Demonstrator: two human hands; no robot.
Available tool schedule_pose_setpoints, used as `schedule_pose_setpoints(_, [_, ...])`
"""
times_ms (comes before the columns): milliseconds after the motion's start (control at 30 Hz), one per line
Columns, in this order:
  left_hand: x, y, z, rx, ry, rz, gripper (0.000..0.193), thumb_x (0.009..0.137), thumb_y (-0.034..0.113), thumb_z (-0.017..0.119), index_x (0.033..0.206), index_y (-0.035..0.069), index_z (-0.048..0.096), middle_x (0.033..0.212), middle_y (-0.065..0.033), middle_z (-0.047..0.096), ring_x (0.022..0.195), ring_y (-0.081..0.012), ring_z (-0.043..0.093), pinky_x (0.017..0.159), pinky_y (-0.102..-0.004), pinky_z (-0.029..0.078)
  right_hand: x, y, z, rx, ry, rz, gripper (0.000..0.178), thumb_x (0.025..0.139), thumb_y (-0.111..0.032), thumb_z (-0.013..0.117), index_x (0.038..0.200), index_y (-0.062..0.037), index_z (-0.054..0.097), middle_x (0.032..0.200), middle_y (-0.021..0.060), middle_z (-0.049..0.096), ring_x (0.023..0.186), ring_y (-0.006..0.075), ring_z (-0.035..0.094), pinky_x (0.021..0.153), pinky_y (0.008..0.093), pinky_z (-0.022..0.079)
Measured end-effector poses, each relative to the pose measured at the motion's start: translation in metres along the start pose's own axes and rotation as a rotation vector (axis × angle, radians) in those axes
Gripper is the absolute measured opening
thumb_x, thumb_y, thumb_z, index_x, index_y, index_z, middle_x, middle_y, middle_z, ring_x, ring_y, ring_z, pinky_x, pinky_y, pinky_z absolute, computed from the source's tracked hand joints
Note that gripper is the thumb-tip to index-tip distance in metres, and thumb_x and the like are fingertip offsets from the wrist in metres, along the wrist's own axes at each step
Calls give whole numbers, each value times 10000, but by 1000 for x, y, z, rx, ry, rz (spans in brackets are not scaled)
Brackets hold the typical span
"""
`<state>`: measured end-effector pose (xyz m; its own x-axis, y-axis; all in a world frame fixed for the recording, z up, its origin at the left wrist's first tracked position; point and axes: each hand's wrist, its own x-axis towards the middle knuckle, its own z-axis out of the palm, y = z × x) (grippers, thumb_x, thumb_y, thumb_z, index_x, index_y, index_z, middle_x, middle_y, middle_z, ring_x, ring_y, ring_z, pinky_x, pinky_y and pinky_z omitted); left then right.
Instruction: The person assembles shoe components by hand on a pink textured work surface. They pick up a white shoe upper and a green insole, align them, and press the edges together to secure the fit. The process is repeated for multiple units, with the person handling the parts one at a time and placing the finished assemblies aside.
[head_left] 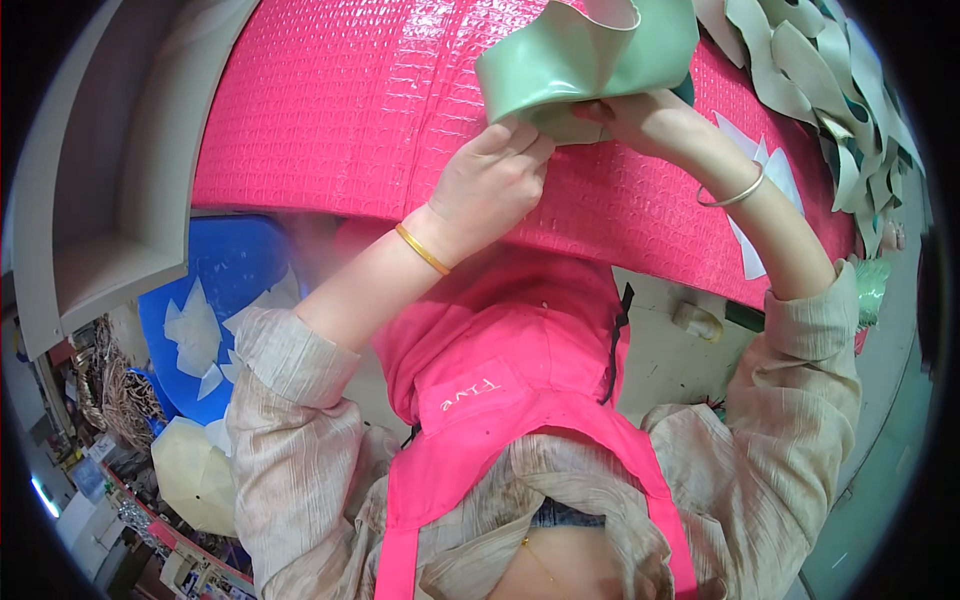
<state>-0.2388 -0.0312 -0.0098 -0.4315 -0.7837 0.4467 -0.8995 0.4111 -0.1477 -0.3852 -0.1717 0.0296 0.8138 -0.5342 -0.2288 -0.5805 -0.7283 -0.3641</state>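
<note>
Pink bubble-wrapped worktop (330, 110); both grips closed on green piece (585, 55) at 12 o'clock, left hand (495, 180), right hand (650, 120). Green pile (850, 100) at 2 o'clock seemingly left.

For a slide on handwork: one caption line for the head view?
Both hands, left hand and right hand, pinch a curled green sheet piece over a pink padded table.

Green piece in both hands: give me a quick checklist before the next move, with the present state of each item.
1. Left hand pinching the green piece: ok.
2. Right hand gripping its lower edge: ok.
3. Piece held flat: not ok, it curls.
4. Pink bubble mat beneath the hands: ok.
5. Pile of green pieces apart from the hands: ok.
6. Underside of the held piece: cannot tell.
</note>
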Motion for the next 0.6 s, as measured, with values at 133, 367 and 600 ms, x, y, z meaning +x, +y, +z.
schedule_pose_setpoints(133, [0,7,3,-128,-8,-163,237,703,117,517,916,111,619,828,14,513,853,-137,491,908,-315,331,2,-5,-6,-43,-5,-110,213,800,-86,587,986,16,562,865,180,601,771,266,580,704,351,462])
schedule_pose_setpoints(367, [3,15,2,-159,45,-268,113,718,134,541,742,75,634,890,19,539,885,-153,488,930,-307,325,8,-27,-18,-129,-82,-171,368,696,-32,633,1054,-16,546,906,163,601,796,278,601,704,332,493])
schedule_pose_setpoints(600, [12,37,10,-146,7,-235,372,702,68,505,1064,2,561,1003,-73,510,929,-234,485,915,-326,392,23,-8,-14,-394,11,-484,313,765,-90,587,1073,-52,550,918,126,611,804,245,604,718,315,485])
